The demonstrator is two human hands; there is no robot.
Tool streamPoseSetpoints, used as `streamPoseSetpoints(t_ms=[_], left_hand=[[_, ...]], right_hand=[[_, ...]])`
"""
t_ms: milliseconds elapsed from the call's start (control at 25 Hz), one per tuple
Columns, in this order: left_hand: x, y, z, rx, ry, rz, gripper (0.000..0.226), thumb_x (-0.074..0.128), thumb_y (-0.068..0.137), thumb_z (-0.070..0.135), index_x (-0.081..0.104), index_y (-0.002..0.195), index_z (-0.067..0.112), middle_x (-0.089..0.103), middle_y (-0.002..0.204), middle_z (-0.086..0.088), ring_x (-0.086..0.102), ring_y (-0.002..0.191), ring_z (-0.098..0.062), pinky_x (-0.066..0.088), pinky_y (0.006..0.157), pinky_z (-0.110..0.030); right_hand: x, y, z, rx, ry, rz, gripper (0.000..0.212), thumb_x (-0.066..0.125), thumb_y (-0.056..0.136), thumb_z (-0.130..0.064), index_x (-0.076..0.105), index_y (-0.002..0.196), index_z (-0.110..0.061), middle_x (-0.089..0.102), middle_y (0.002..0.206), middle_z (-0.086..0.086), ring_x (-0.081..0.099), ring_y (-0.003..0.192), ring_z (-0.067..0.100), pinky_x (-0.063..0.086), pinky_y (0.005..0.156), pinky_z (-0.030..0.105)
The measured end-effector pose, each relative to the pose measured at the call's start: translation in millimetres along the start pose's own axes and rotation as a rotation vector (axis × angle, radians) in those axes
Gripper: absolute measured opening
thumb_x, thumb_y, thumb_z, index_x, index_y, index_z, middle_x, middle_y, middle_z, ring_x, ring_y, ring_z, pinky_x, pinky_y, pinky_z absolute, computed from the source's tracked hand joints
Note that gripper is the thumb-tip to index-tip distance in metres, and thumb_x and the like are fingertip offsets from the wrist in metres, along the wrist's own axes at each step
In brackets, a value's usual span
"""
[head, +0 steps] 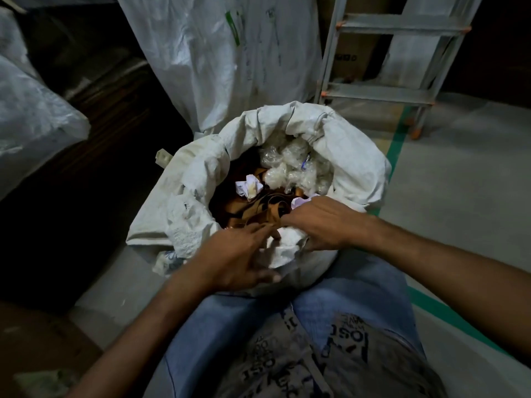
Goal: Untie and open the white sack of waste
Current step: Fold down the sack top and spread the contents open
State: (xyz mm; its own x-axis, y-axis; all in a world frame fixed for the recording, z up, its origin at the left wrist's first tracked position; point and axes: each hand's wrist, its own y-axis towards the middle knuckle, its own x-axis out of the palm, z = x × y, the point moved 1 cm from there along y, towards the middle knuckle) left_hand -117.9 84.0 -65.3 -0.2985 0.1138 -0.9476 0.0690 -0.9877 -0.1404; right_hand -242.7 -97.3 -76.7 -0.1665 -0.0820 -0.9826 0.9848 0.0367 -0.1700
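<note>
Head view: at the far left one pale plastic-wrapped bundle point(31, 116) is cut off by the frame. Right of it, the white sack of waste point(353, 165) stands open on the floor point(459, 173) before the person's knees, holding brown strips point(253, 208), crumpled paper point(248, 188) and clear plastic wads point(296, 165). Both hands pinch its near rim, left hand point(238, 254) beside right hand point(319, 222). One taller sack point(218, 58) behind carries faded, unreadable print. One metal ladder point(388, 53) stands far right. Shirt lettering is partly hidden.
</note>
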Motion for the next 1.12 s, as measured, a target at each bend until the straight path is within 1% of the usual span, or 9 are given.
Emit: streamPoseSetpoints(t_ms=[80,200,280,400,520,760,880,1000,1120], left_hand=[[-21.1,4.1,-18.4,-0.054,-0.212,-0.142,0.068,0.073,0.077,0.070,0.058,0.132,0.033,0.064,0.125,0.013,0.066,0.107,-0.008,0.057,0.086,-0.029],[-25.7,15.9,-39.9,-0.054,0.282,-0.183,0.096,0.073,0.066,0.076,0.043,0.148,0.036,0.049,0.147,0.010,0.048,0.133,-0.017,0.042,0.104,-0.041],[-3.8,20.3,-39.3,-0.045,0.385,-0.236,0.080,0.072,0.072,0.069,0.047,0.141,0.037,0.061,0.131,0.011,0.060,0.116,-0.017,0.046,0.095,-0.037],[7.3,9.8,-33.0,0.055,0.462,0.056,0.039,0.069,0.081,0.030,0.058,0.118,0.026,0.069,0.095,0.005,0.065,0.068,-0.021,0.056,0.057,-0.036],[-6.1,3.4,-41.1,0.097,0.452,0.455,0.052,0.064,0.077,0.011,0.063,0.129,0.015,0.068,0.092,-0.005,0.061,0.059,-0.026,0.048,0.042,-0.034],[63.0,-13.2,-36.0,0.044,0.556,0.414,0.071,0.082,0.075,0.014,0.055,0.140,0.009,0.061,0.095,-0.009,0.058,0.070,-0.028,0.046,0.047,-0.036],[45.0,-17.3,-34.8,-0.069,0.407,0.284,0.069,0.079,0.072,0.019,0.058,0.138,0.018,0.062,0.104,-0.006,0.063,0.081,-0.028,0.051,0.054,-0.038],[2.9,-22.2,-39.1,-0.126,0.081,0.005,0.076,0.065,0.080,0.073,0.046,0.145,0.037,0.059,0.125,0.007,0.063,0.104,-0.018,0.055,0.075,-0.035],[-22.2,-22.6,-52.1,-0.505,0.100,0.429,0.078,0.044,0.087,0.082,0.047,0.146,0.030,0.051,0.140,-0.001,0.052,0.123,-0.023,0.047,0.090,-0.042]], right_hand=[[11.1,-13.1,-7.3,-0.004,-0.167,0.196,0.023,0.071,0.084,-0.018,0.063,0.105,-0.023,0.066,0.084,0.000,0.061,0.078,0.026,0.035,0.055,0.033],[35.4,-30.1,-16.2,0.019,-0.256,0.325,0.032,0.060,0.091,0.000,0.064,0.118,-0.015,0.069,0.090,0.004,0.062,0.069,0.027,0.045,0.052,0.033],[43.7,-35.5,-12.8,0.010,-0.265,0.375,0.038,0.051,0.095,0.002,0.059,0.130,-0.013,0.071,0.102,0.007,0.065,0.071,0.028,0.051,0.055,0.036],[24.8,-38.4,3.7,-0.021,-0.291,0.528,0.038,0.050,0.099,0.000,0.062,0.133,-0.013,0.074,0.107,0.007,0.067,0.068,0.026,0.054,0.053,0.034],[-8.9,-34.6,16.0,0.051,-0.272,0.713,0.041,0.041,0.104,-0.004,0.069,0.131,-0.016,0.075,0.115,0.005,0.070,0.074,0.026,0.054,0.056,0.031],[-43.7,-10.8,9.6,0.139,0.353,-0.407,0.094,0.070,0.079,-0.072,0.029,0.158,-0.041,0.054,0.147,-0.012,0.054,0.125,0.018,0.043,0.093,0.032],[-13.0,14.8,-3.5,0.110,0.359,-0.255,0.087,0.072,0.069,-0.077,0.047,0.145,-0.042,0.068,0.118,-0.013,0.059,0.101,0.014,0.049,0.081,0.033],[8.0,16.9,-19.2,0.119,0.205,-0.068,0.057,0.073,0.076,-0.049,0.060,0.129,-0.033,0.066,0.099,-0.007,0.056,0.091,0.016,0.041,0.065,0.034],[24.8,-2.6,-48.4,0.264,0.051,0.305,0.039,0.080,0.062,-0.016,0.061,0.097,-0.015,0.061,0.082,0.003,0.057,0.080,0.027,0.026,0.054,0.031]])
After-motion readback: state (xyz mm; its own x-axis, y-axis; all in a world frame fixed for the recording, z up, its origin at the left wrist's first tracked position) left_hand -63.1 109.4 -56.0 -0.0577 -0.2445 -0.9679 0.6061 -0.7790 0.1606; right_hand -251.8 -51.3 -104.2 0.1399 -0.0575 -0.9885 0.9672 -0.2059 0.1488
